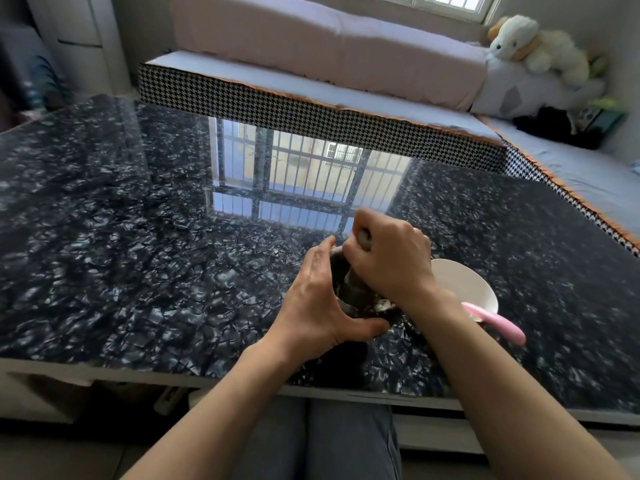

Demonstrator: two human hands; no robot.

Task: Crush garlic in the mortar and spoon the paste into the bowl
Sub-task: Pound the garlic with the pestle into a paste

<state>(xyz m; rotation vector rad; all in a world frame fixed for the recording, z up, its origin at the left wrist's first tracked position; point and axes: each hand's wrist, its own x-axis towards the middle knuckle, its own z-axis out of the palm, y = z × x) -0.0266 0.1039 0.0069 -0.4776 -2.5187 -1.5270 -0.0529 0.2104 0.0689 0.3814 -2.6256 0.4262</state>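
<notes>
1. A person sits at the near edge of the table [138, 220], which has a glossy dark top with a marble pattern
2. The mortar [360, 306], dark and round, stands close to the near edge, a little right of the middle
3. The left hand [317, 299] holds the mortar from its left side, fingers curved along the far rim and thumb around the near wall
4. The right hand [389, 258] is closed in a fist around the pestle [364, 239], whose lower end goes down inside the mortar
5. Pale pieces of garlic [382, 304] lie at the inner right side of the mortar
6. The white bowl [464, 285] stands just beside the mortar on the right, partly hidden by the right wrist
7. A pink spoon [495, 322] rests on the near rim of the bowl, its handle pointing to the right near corner
8. Behind the far edge there is a bench with a checked border [311, 112], and a plush toy [533, 46] lies at the far right
</notes>
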